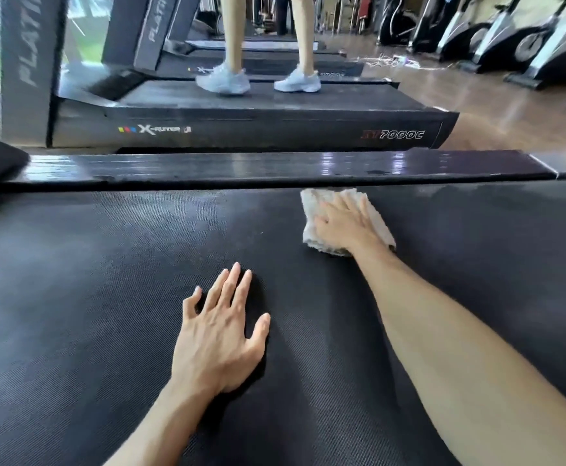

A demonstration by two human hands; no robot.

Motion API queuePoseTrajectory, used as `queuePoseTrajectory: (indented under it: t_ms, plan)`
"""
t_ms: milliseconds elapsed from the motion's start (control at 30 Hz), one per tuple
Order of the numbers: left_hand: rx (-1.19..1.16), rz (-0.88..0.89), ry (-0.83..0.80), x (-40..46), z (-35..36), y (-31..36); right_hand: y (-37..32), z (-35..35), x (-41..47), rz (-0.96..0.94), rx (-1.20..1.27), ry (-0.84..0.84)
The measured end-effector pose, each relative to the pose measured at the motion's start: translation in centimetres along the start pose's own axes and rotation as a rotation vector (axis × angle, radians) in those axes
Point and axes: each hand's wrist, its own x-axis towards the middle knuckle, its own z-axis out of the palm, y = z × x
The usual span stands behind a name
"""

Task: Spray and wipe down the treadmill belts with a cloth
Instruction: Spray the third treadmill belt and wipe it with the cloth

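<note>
Right hand (340, 223) flat on cloth (312, 205), left hand (219, 334) splayed on belt (90, 297)

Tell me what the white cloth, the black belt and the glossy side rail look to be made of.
White cloth: likely cotton terry, going by its nubby, crumpled pile. Black treadmill belt: seemingly matte rubber, with a fine diagonal ribbed weave. Glossy black side rail: probably hard plastic or coated metal, with sharp mirror-like reflections.

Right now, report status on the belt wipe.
Right hand flat, pressing crumpled white cloth on black textured treadmill belt near far rail. Left hand flat, bracing. No spray bottle visible. Path clear.
</note>
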Motion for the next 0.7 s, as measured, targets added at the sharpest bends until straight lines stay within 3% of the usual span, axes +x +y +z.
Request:
queuePoseTrajectory:
  t_ms: [67, 133, 233, 333, 567, 700]
  plan:
    - [0.019, -0.007, -0.011, 0.0, 0.2, -0.2, -2.4, 0.1, -2.8, -0.154, -0.042, 0.035]
    - [0.011, -0.008, -0.016, 0.0, 0.2, -0.2, -3.4, 0.6, -6.6, -0.191, -0.027, 0.044]
    - [0.027, -0.033, -0.024, -0.7, -0.5, 0.4, -2.9, 0.9, -12.5, -0.105, 0.028, 0.026]
    - [-0.059, -0.063, 0.010, -3.6, -1.5, 2.5, -2.0, 0.8, -19.4, -0.150, 0.082, 0.003]
    - [-0.171, 0.051, -0.066, -14.2, -1.9, 9.2, 2.2, -0.4, -35.1, -0.134, 0.146, 0.002]
    - [-0.205, 0.056, -0.058, -16.6, -1.6, 12.5, 6.6, -1.6, -39.6, -0.123, 0.125, -0.044]
